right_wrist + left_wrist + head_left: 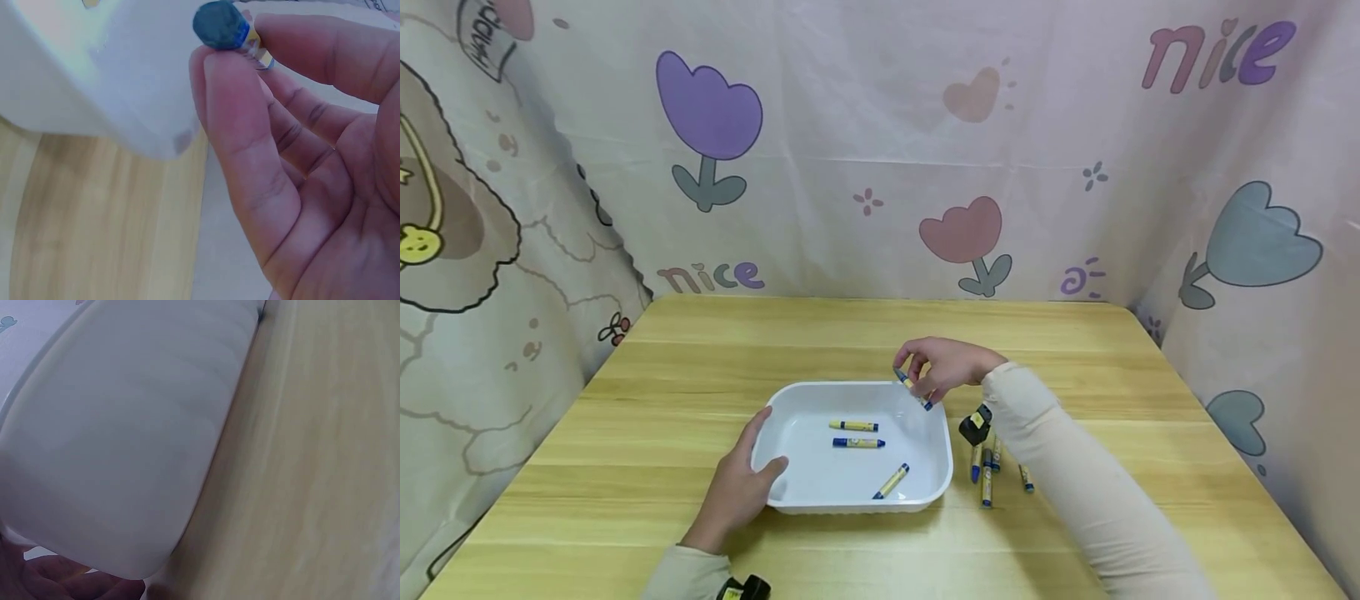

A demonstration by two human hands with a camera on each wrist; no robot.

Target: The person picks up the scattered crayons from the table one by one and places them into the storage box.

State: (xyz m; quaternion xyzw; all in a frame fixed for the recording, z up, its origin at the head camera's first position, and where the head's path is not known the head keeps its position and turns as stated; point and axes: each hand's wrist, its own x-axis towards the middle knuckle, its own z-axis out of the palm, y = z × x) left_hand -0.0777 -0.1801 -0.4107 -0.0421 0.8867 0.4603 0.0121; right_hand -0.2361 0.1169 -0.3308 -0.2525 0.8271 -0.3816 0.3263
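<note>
A white tray (842, 506) stands on the table, and three crayons in yellow wrappers lie in it: a yellow one (853, 426), a blue one (858, 443) and a slanted one (891, 482). My left hand (733, 496) grips the tray's left side, thumb over the rim. Above the tray's far right corner, my right hand (951, 367) pinches a crayon (922, 402) between thumb and fingers. In the right wrist view, that crayon's dark blue-green end (220, 25) points toward the camera.
To the tray's right, several loose crayons (987, 487) lie on the wooden table (700, 350), partly hidden under the right wrist's black camera (976, 424). A patterned cloth (850, 125) hangs behind the table and along both sides.
</note>
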